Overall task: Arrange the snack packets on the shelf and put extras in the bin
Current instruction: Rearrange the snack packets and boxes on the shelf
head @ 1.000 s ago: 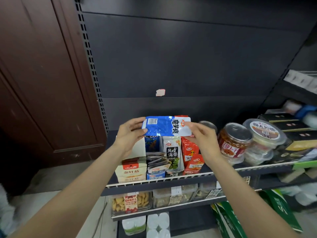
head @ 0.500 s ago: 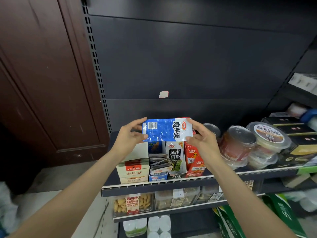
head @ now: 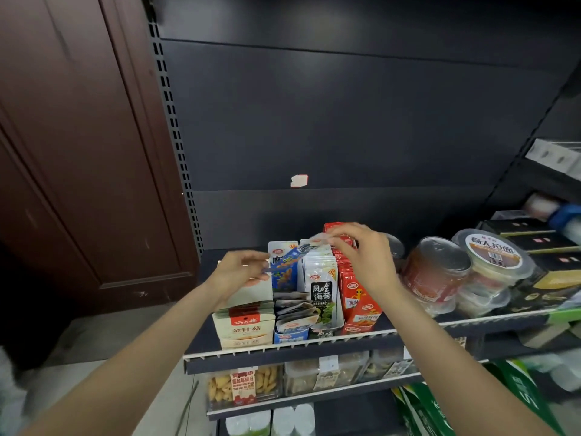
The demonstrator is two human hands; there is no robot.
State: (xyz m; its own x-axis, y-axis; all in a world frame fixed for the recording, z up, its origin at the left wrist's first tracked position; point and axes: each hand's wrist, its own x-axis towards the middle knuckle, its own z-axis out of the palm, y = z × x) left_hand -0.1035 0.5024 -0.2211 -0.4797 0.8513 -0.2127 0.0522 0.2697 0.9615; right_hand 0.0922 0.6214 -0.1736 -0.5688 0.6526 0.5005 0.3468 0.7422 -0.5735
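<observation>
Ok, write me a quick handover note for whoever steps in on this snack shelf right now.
Left hand and right hand each pinch one end of a blue snack packet, tilted edge-on above the display boxes.
On the top shelf, left to right: cream box, blue box, seaweed box, red box.
Done: boxes mostly filled.
Left: slot the held packet, probably into the blue row; no bin is in view.

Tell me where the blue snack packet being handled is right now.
In the head view, the blue packet is held between the left hand and right hand, tilted edge-on above the blue display box, left of the red packets.
</observation>
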